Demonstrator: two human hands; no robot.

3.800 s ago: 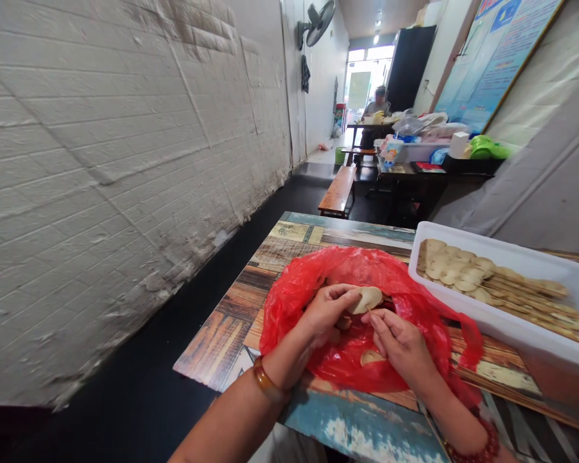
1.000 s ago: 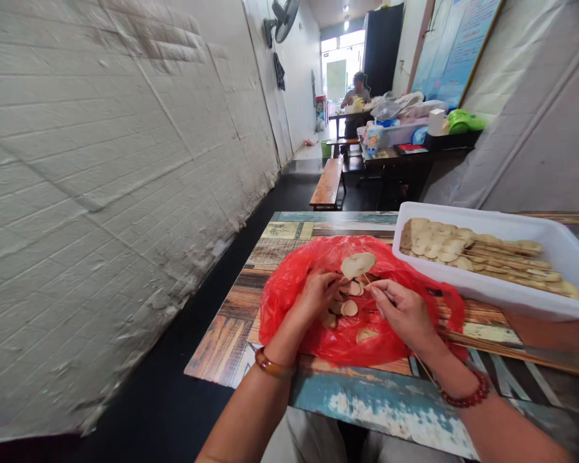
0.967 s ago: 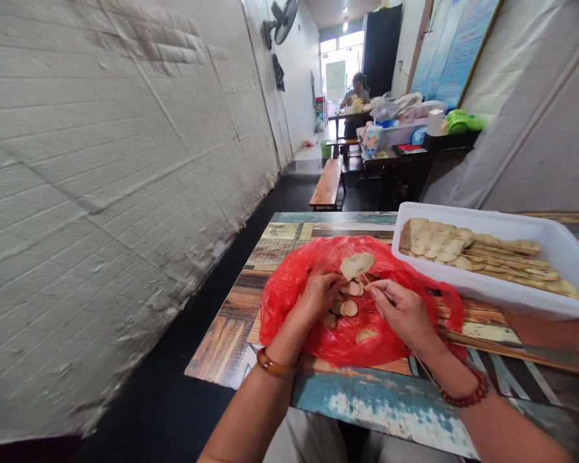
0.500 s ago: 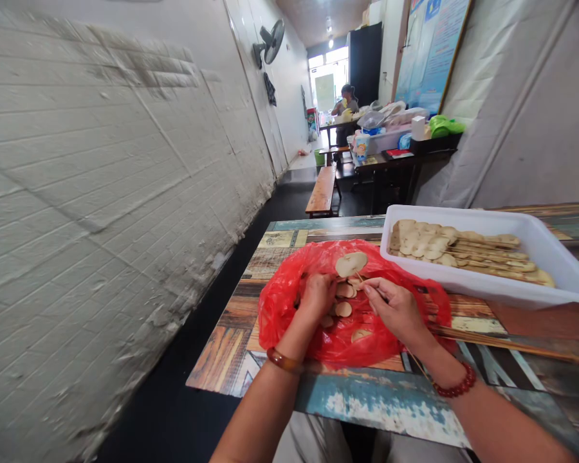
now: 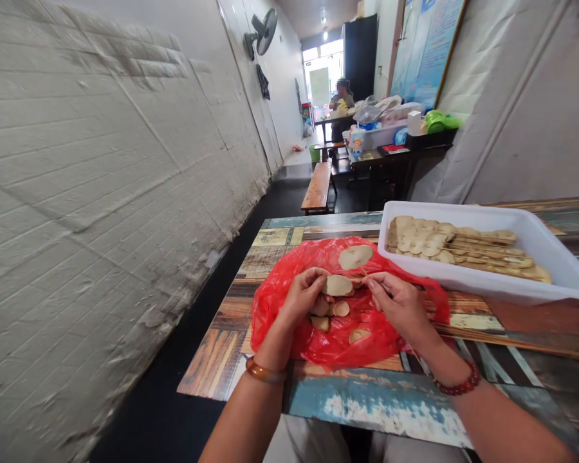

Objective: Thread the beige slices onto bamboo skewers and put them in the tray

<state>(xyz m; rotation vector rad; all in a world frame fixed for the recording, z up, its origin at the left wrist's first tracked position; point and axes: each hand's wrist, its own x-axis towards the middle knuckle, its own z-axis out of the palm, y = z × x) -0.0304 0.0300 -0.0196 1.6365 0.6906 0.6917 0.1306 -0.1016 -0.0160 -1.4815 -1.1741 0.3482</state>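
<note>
Pinched in my left hand (image 5: 303,297) is a thin, oval beige slice (image 5: 338,285), held out over an opened red plastic bag (image 5: 280,321). My right hand (image 5: 396,302) is closed around a thin wooden skewer (image 5: 363,270), whose upper end carries another beige slice (image 5: 356,257). The skewer runs back under my right palm and partly disappears there. Several loose slices (image 5: 340,308) lie on the bag below both hands. The held slice and the skewer tip are apart.
A white plastic tub (image 5: 468,289) at the right holds many skewered slices (image 5: 429,238). Bare sticks (image 5: 511,342) lie on the wood-patterned table (image 5: 367,399). Beyond are a bench (image 5: 318,186), a cluttered table (image 5: 381,154) and a seated person (image 5: 342,96). A wall stands at left.
My left hand has risen from among the loose slices with one slice in its fingers. My right hand has barely moved and keeps the skewer. The view has shifted slightly.
</note>
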